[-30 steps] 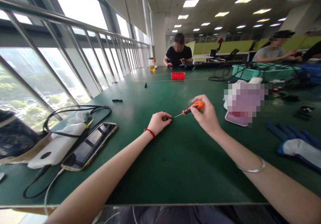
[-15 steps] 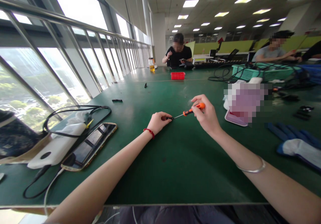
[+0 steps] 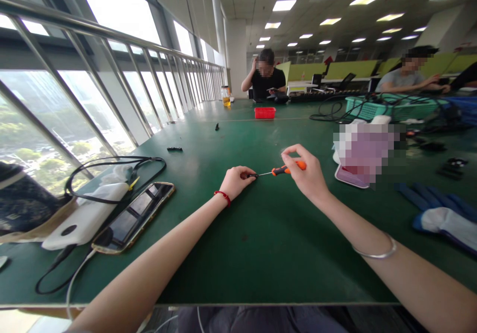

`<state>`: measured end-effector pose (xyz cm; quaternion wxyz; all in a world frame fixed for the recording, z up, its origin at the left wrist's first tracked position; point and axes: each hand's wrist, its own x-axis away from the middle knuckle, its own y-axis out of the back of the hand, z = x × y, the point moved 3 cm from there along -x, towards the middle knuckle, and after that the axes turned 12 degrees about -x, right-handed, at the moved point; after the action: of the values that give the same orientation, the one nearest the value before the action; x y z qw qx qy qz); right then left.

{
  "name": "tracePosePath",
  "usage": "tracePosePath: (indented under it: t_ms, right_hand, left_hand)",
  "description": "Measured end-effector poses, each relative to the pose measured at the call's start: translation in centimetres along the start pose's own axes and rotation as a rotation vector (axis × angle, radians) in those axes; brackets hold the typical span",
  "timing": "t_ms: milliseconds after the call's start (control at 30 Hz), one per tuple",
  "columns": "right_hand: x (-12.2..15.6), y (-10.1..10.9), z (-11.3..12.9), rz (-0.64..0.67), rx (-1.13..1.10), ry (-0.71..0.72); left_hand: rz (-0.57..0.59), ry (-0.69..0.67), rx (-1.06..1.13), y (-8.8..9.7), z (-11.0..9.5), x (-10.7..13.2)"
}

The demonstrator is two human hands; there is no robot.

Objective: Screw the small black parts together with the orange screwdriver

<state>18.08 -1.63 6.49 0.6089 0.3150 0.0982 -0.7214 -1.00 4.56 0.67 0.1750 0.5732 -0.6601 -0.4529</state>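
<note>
Pinching the part (image 3: 253, 176) in my left hand (image 3: 235, 182), screwdriver (image 3: 279, 171) in my right hand (image 3: 308, 173), I could skid off by tilting.

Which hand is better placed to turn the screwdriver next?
Probably the right hand: it holds the orange-and-black screwdriver, which points at a small black part. The left hand is occupied holding that part, so it seems better suited to steadying.
</note>
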Motion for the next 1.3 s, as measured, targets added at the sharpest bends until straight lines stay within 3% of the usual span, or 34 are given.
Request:
tracePosePath:
  t_ms: [267,433,633,800,1000,1167,1300]
  right_hand:
    - [-0.17,0.04,0.03,-0.014,-0.078,0.028]
    - [-0.13,-0.09,-0.20,-0.005,-0.043,-0.059]
    - [0.01,-0.17,0.02,-0.012,-0.074,0.010]
    - [0.00,-0.30,-0.11,0.024,-0.071,-0.080]
    - [0.01,-0.27,0.01,0.001,-0.071,0.024]
    - [0.03,-0.32,-0.07,0.015,-0.017,-0.023]
    - [0.08,-0.40,0.10,0.014,-0.065,0.019]
  left_hand:
    - [-0.015,0.031,0.013,0.14,0.08,0.05]
    - [-0.026,0.031,0.000,0.30,0.05,0.07]
    - [-0.024,0.043,0.004,0.36,-0.09,0.12]
    - [-0.032,0.046,-0.008,0.33,-0.07,0.09]
    - [-0.029,0.049,0.004,0.28,-0.05,0.12]
    - [-0.024,0.051,0.002,0.34,-0.10,0.14]
    - [-0.023,0.040,0.003,0.33,-0.06,0.12]
